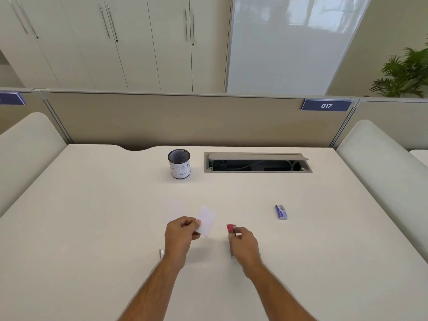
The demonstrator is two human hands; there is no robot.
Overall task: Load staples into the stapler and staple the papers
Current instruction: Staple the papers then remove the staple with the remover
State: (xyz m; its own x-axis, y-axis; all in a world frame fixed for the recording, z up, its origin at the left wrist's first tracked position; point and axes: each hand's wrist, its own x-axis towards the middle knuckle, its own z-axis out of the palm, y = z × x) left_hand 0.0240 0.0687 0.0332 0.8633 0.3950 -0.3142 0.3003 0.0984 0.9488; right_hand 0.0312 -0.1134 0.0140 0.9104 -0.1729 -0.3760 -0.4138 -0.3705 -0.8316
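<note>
Below, left hand (183, 232) fingers pinch small white papers (206, 220); right hand (245, 245) fingers grip red stapler (231, 228).

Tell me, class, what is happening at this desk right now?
A person sits at a white desk. The left hand pinches a small white paper, lifted off the desk. The right hand grips a red stapler close by. A blue staple box lies off to the right, and a mesh cup marked BIN stands further back. Nothing is being stapled yet.
</note>
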